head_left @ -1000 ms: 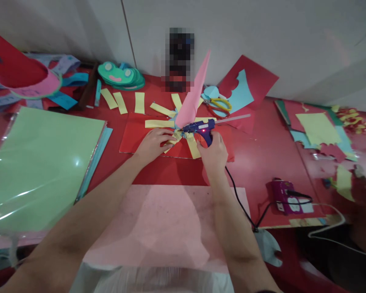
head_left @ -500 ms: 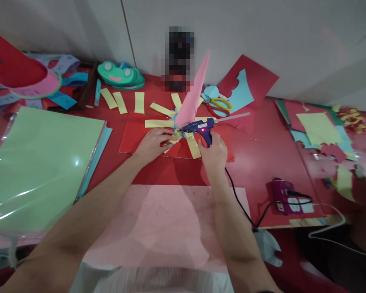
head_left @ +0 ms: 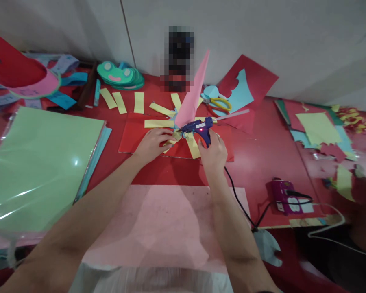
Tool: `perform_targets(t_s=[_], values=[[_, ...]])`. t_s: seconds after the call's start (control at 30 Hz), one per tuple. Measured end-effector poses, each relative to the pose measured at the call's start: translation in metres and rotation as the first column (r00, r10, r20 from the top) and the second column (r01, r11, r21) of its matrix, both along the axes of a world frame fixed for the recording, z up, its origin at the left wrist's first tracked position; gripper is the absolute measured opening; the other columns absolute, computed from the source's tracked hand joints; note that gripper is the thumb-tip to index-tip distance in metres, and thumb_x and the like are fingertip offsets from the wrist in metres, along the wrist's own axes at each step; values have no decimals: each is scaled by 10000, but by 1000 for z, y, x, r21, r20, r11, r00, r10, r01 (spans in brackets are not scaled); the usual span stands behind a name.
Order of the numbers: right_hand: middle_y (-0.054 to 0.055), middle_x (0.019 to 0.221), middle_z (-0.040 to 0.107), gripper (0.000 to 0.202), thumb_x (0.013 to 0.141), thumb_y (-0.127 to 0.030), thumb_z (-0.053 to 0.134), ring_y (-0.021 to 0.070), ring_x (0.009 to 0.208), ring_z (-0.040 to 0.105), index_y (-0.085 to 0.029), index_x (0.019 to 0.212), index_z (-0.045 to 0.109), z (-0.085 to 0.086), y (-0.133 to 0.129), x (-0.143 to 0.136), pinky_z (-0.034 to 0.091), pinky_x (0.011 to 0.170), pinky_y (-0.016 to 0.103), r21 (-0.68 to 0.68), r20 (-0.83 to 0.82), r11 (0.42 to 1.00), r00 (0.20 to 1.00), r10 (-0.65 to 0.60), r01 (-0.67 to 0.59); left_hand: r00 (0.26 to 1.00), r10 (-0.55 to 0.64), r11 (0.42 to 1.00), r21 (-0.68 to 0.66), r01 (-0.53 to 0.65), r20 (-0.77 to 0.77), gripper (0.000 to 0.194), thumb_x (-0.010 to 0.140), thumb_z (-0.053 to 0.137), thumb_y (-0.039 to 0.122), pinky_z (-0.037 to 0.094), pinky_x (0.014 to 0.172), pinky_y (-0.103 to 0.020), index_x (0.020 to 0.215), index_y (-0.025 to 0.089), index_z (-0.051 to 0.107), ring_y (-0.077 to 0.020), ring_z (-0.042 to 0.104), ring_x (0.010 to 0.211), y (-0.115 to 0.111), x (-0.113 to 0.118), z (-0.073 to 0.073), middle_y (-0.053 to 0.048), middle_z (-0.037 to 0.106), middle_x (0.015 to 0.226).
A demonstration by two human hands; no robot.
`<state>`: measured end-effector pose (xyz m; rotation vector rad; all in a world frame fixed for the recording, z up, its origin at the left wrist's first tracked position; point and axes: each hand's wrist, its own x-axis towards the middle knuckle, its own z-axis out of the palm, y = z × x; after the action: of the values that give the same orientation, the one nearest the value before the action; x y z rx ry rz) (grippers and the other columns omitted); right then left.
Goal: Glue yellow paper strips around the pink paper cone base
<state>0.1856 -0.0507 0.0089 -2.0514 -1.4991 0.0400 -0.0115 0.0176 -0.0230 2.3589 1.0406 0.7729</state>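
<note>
My right hand [head_left: 214, 151] is wrapped round the handle of a blue glue gun [head_left: 198, 127], whose red light is lit. A clear glue stick [head_left: 233, 114] juts from the gun's back. The nozzle points left, at the base of a pink paper cone [head_left: 189, 103] ringed by yellow paper strips [head_left: 159, 123]. My left hand [head_left: 154, 145] pinches a yellow strip [head_left: 172, 142] at the front left of that base. Under the cone lies a red board [head_left: 131, 140]. Whether the nozzle touches the paper I cannot tell.
Scissors [head_left: 221, 103] lie behind the gun. Loose yellow strips [head_left: 139, 102] and green frog cutouts [head_left: 122, 77] are at the back left. Wrapped green paper [head_left: 45, 162] lies on the left. A black cord [head_left: 236, 195] runs to a purple power box [head_left: 286, 197] on the right.
The glue gun in my right hand has shifted very slightly left. My left hand stays at the same strip.
</note>
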Motion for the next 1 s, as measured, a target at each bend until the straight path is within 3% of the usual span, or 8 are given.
perform_targets(t_s=[0.6,1.0], values=[[112,1047,640,350,821,-315,509,249,988,584,-215,1151,572,4,-3,5,483,828,407,7,41,1000,999,-20,19,1000,9,1000,5,-9,8,177,819,605,283,443,942,-407,967,259,699,-210,574,1058,0,0,-2,-41,654,1110],[147,1091,628,512,722,-514,617,280,972,602,-180,1107,564,-2,2,14,482,747,394,-102,-97,990,990,-102,92,999,43,999,20,-43,-13,175,826,598,290,473,852,-363,968,251,692,-191,568,973,-4,0,4,-51,599,1034]])
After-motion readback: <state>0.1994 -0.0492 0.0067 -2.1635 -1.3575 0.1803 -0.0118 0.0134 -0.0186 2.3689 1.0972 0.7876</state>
